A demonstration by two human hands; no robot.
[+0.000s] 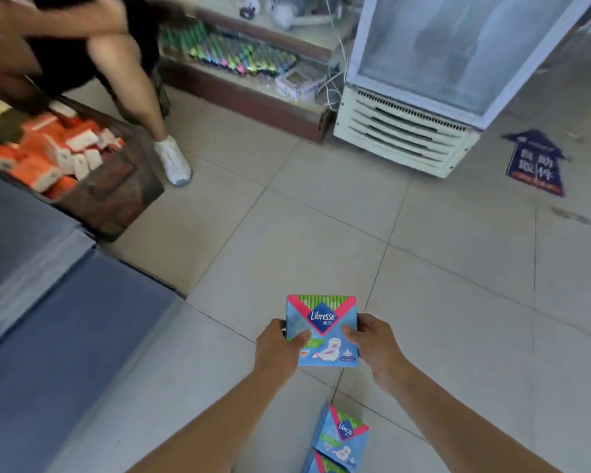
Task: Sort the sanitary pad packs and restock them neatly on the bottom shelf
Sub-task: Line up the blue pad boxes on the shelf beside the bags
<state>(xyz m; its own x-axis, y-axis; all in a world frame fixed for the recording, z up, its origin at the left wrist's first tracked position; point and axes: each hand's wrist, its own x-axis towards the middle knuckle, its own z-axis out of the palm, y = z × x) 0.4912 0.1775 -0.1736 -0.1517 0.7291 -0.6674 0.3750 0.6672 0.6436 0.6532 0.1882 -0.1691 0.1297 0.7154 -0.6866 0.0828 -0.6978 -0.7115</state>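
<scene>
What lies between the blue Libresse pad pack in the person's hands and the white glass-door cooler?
Only bare beige floor tiles, seen in the head view, separate the blue Libresse pad pack from the white cooler.

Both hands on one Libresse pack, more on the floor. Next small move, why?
Probably lower the Libresse pack onto the matching packs on the floor to build a sorted stack. The left hand and right hand grip it by its side edges, face up, and the same brand lies just below the forearms.

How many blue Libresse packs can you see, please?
3: one pack held between the left hand and right hand; two packs overlapping on the floor at the bottom edge; more may be hidden.
</scene>
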